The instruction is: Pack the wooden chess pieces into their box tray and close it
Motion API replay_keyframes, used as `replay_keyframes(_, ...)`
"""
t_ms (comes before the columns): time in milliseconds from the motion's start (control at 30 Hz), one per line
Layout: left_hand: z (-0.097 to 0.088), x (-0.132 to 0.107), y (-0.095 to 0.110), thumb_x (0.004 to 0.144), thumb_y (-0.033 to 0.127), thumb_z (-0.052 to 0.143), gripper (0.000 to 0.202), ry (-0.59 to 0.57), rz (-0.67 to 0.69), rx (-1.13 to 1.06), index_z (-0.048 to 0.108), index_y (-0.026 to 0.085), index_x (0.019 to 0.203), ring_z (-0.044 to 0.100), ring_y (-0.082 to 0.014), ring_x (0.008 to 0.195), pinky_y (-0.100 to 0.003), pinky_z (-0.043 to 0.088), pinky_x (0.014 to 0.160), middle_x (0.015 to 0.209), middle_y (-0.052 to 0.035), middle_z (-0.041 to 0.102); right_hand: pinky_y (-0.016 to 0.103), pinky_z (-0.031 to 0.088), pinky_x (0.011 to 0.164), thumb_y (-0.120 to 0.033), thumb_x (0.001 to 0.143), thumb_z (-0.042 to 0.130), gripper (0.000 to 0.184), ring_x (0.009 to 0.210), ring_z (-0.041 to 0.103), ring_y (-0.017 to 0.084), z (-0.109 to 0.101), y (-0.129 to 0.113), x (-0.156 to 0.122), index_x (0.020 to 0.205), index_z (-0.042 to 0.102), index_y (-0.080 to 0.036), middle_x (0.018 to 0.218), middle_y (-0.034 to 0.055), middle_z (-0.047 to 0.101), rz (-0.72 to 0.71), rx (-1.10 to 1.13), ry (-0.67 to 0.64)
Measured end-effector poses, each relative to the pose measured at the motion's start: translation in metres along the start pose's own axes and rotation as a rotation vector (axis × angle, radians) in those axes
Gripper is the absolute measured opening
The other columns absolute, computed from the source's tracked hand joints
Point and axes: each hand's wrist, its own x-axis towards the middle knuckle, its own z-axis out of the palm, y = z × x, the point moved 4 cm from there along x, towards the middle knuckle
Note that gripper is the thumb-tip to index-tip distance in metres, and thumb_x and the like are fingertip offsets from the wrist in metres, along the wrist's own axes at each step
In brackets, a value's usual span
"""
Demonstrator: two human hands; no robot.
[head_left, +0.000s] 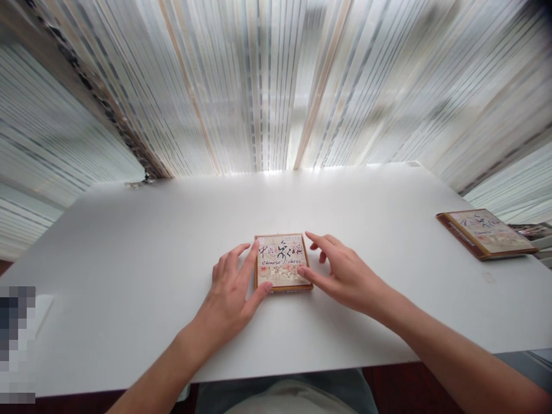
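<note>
A small square Chinese chess box (282,276) lies flat on the white table in front of me, its printed lid facing up. At its left side is my left hand (233,287), fingers spread, with the index fingertip and thumb on the box's left edge and near corner. My right hand (340,270) is on the other side, thumb over the lid's right part and index finger stretched out by the far right corner. Neither hand is closed around the box.
A second, similar box (487,233) lies near the table's right edge. Striped curtains (276,86) hang along the far side of the white table (129,241). A blurred-out patch (17,345) covers something at the left edge.
</note>
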Motion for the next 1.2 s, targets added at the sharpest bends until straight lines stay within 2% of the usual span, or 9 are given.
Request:
replay_keyframes(100,0.001,0.006,0.004,0.107,0.044,0.047,0.067,-0.026,0.048,0.052,0.026,0.019,0.165,0.034,-0.0372,0.146,-0.057,0.032,0.12,0.163,-0.0189,0.035,0.057,0.045,0.117,-0.058,0.085,0.078,0.104,0.151,0.039,0.039,-0.003,-0.005,0.009,0.166,0.027,-0.019,0.166,0.0217,0.034,-0.16,-0.023,-0.085)
replay_keyframes(167,0.003,0.008,0.005,0.107,0.043,0.045,0.065,-0.044,0.062,0.077,0.029,0.014,0.164,0.034,-0.0373,0.148,-0.056,0.031,0.121,0.165,-0.0196,0.036,0.062,0.033,0.125,-0.061,0.077,0.084,0.121,0.16,0.02,0.043,0.001,-0.008,0.016,0.169,0.018,-0.017,0.173,0.0238,0.019,-0.214,-0.075,-0.197)
replay_keyframes(233,0.006,0.008,0.005,0.108,0.042,0.043,0.064,-0.051,0.058,0.1,0.032,0.011,0.162,0.035,-0.0376,0.148,-0.056,0.031,0.121,0.166,-0.0198,0.038,0.066,0.028,0.125,-0.061,0.073,0.087,0.128,0.161,0.014,0.046,0.008,-0.008,0.023,0.169,0.017,-0.013,0.173,0.0272,0.016,-0.224,-0.133,-0.29)
replay_keyframes(400,0.013,0.004,0.006,0.108,0.043,0.042,0.065,-0.051,0.027,0.127,0.033,0.009,0.163,0.034,-0.0387,0.15,-0.057,0.032,0.121,0.168,-0.0185,0.038,0.063,0.034,0.122,-0.054,0.068,0.088,0.124,0.153,0.03,0.046,0.016,-0.009,0.031,0.165,0.025,-0.01,0.164,0.0277,0.034,-0.259,-0.175,-0.274)
replay_keyframes(533,0.012,0.004,0.007,0.107,0.043,0.042,0.065,-0.078,0.007,0.044,0.031,0.012,0.163,0.031,-0.0372,0.154,-0.058,0.028,0.124,0.169,-0.0179,0.035,0.058,0.044,0.113,-0.045,0.065,0.085,0.108,0.132,0.047,0.042,0.014,-0.016,0.032,0.155,0.04,-0.005,0.14,0.0252,0.053,-0.311,-0.181,-0.213)
replay_keyframes(800,0.002,0.014,0.001,0.102,0.049,0.054,0.075,-0.042,-0.242,-0.534,0.027,0.014,0.163,0.039,-0.0315,0.152,-0.051,0.035,0.125,0.164,-0.02,0.038,0.056,0.048,0.106,-0.039,0.059,0.082,0.102,0.118,0.049,0.038,0.017,-0.014,0.029,0.148,0.041,-0.011,0.127,0.0204,0.053,-0.373,-0.145,-0.121)
replay_keyframes(1000,0.013,0.039,0.015,0.099,0.049,0.061,0.07,-0.084,-0.534,-1.159,0.037,0.018,0.157,0.059,-0.0321,0.135,-0.042,0.056,0.101,0.157,-0.0198,0.049,0.053,0.05,0.107,-0.033,0.059,0.084,0.102,0.123,0.047,0.037,0.004,-0.016,0.02,0.148,0.039,-0.014,0.13,0.0196,0.05,-0.398,-0.06,-0.086)
replay_keyframes(1100,0.018,0.052,0.02,0.097,0.05,0.065,0.069,-0.018,-0.634,-1.216,0.038,0.028,0.157,0.068,-0.029,0.118,-0.034,0.06,0.083,0.141,-0.014,0.063,0.052,0.05,0.108,-0.031,0.059,0.087,0.105,0.128,0.045,0.037,-0.003,-0.018,0.018,0.151,0.038,-0.015,0.133,0.0193,0.049,-0.401,-0.011,-0.095)
replay_keyframes(1200,0.019,0.06,0.023,0.095,0.048,0.069,0.063,0.044,-0.619,-1.257,0.043,0.033,0.15,0.073,-0.0256,0.098,-0.032,0.06,0.071,0.121,-0.0091,0.071,0.053,0.047,0.112,-0.037,0.062,0.092,0.109,0.135,0.044,0.037,-0.005,-0.012,0.02,0.155,0.037,-0.02,0.143,0.0189,0.045,-0.347,0.152,-0.118)
